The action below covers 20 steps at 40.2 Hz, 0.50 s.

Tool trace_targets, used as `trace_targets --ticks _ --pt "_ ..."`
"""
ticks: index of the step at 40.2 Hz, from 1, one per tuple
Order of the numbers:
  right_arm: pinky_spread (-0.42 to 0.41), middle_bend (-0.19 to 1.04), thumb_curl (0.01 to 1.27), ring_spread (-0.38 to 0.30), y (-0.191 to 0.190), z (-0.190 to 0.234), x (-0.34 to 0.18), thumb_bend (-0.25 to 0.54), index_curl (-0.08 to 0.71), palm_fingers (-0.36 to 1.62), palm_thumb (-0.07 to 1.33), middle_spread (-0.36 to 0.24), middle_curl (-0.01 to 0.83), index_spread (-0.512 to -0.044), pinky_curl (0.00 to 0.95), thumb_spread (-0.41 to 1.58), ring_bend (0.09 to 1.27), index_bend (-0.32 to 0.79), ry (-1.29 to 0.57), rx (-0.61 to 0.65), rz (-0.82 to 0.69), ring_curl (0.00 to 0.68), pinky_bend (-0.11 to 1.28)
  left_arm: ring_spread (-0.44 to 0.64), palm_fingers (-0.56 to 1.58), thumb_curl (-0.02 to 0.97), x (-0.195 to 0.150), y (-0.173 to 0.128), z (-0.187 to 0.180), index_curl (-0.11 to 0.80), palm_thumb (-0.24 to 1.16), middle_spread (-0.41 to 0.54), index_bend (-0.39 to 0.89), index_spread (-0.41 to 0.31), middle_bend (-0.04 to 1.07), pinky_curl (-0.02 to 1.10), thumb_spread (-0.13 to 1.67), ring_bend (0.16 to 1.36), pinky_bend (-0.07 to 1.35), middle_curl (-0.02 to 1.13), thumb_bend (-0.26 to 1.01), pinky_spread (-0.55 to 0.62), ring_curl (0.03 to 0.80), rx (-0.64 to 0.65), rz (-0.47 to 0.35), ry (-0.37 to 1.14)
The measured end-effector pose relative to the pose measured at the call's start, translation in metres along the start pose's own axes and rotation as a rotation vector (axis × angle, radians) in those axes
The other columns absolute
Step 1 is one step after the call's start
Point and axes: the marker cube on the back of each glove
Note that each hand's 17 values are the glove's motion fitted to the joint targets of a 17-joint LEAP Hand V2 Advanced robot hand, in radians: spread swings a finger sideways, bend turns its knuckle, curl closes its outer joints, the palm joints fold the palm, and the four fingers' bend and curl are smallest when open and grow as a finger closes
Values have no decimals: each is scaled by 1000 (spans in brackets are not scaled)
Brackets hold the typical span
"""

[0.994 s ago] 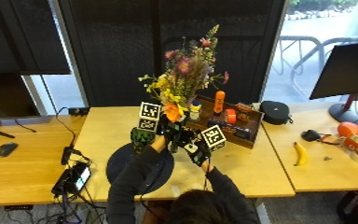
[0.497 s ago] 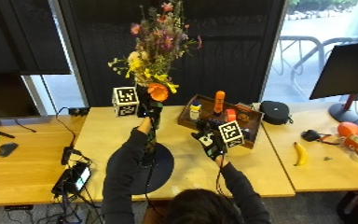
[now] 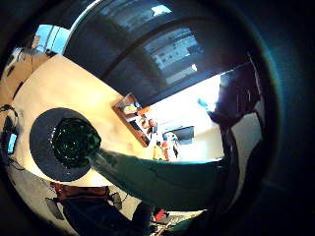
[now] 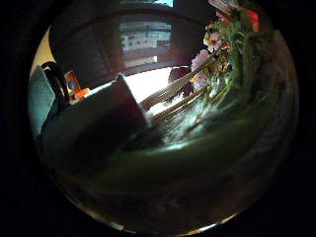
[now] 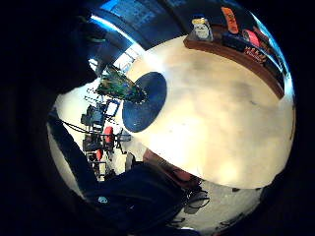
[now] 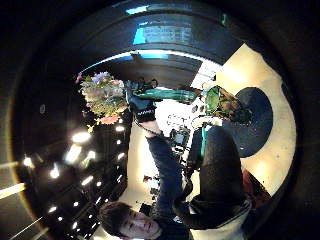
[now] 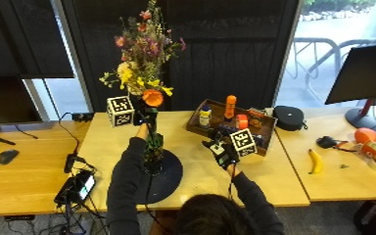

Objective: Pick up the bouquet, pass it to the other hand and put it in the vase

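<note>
Your left hand point(image 7: 142, 119) has its grip curled round the green stems of the tall bouquet of pink, yellow and orange flowers point(image 7: 142, 54), just under the orange bloom, and holds it upright above the dark green glass vase point(image 7: 152, 157), which stands on the round dark mat point(image 7: 168, 171) on the pale wooden counter point(image 7: 194, 161). In the outside view the stem ends seem to reach the mouth of the vase, though you cannot tell from here whether they are already inside it. The little-finger camera on that palm looks straight down into the vase point(image 3: 74, 142), so you appear well lined up. Your right hand point(image 7: 223, 149) holds nothing, its fingers relaxed, hovering over the counter near the brown wooden tray of bottles point(image 7: 230, 122), well apart from the bouquet. To finish well, keep the stems vertical and gathered, lower them straight down through the centre of the opening, and let go only once the bundle rests on the bottom; the flower head is heavy and tall, so a tilted release could tip the vase.
</note>
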Motion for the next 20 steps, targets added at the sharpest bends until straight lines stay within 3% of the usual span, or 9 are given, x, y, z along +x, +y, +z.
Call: trace_targets --ticks 2,6,9,10,12,13,14,16,20 --pt "120 173 556 -111 -3 -1 9 -16 271 458 695 -148 370 -326 360 1136 424 134 0 0 4 351 545 -356 1333 694 -29 -11 5 627 833 -341 558 -358 832 526 459 889 650 626 -40 -394 515 -22 -14 -19" --pt "124 175 551 -109 -7 -3 20 -16 272 463 696 -167 362 -325 355 1141 421 137 0 3 15 347 535 -355 1311 660 -74 -4 1 628 739 -342 538 -355 826 524 578 881 651 624 -74 -393 510 -63 -76 -49" --pt "125 173 548 -108 -4 -5 22 -16 276 468 696 -172 356 -325 352 1144 420 142 -11 -3 38 345 526 -352 1240 633 -131 3 -1 627 695 -336 511 -350 808 517 648 861 616 621 -66 -382 505 -196 -154 -85" --pt "126 182 547 -108 -3 -6 25 -16 277 475 696 -150 359 -324 350 1145 415 144 -12 -5 45 343 520 -325 962 610 -153 6 -4 616 656 -318 451 -324 765 497 700 811 543 611 -76 -345 490 -265 -189 -118" --pt "126 180 545 -107 -3 -9 34 -16 280 482 697 -143 357 -323 348 1146 409 149 -9 -9 61 340 513 -300 834 586 -193 19 -13 614 628 -299 413 -301 743 494 749 766 486 620 -67 -310 491 -416 -264 -221" --pt "131 178 543 -107 -2 -11 38 -14 285 484 701 -146 356 -322 345 1148 404 160 -7 -9 69 339 503 -188 155 569 -211 27 -20 589 598 -229 320 -217 662 471 765 635 350 606 -76 -138 470 -488 -298 -276" --pt "131 176 542 -107 -2 -13 43 -13 288 487 704 -145 355 -321 344 1151 401 166 -6 -9 75 338 495 -103 -145 558 -226 35 -28 596 586 -158 246 -163 618 565 780 670 441 655 -71 -37 567 -550 -327 -323" --pt "133 179 543 -103 -1 -19 56 -11 293 496 710 -132 354 -321 343 1152 393 164 -9 -8 88 336 485 30 -399 550 -251 47 -45 545 622 -24 127 -92 422 558 798 634 491 604 -30 83 531 -631 -369 -380" --pt "134 170 546 -101 2 -28 80 -4 310 508 741 -119 348 -316 335 1154 379 180 -23 5 124 332 450 219 -349 544 -266 51 -76 442 693 156 44 3 193 425 829 526 420 435 -7 252 373 -651 -360 -442"
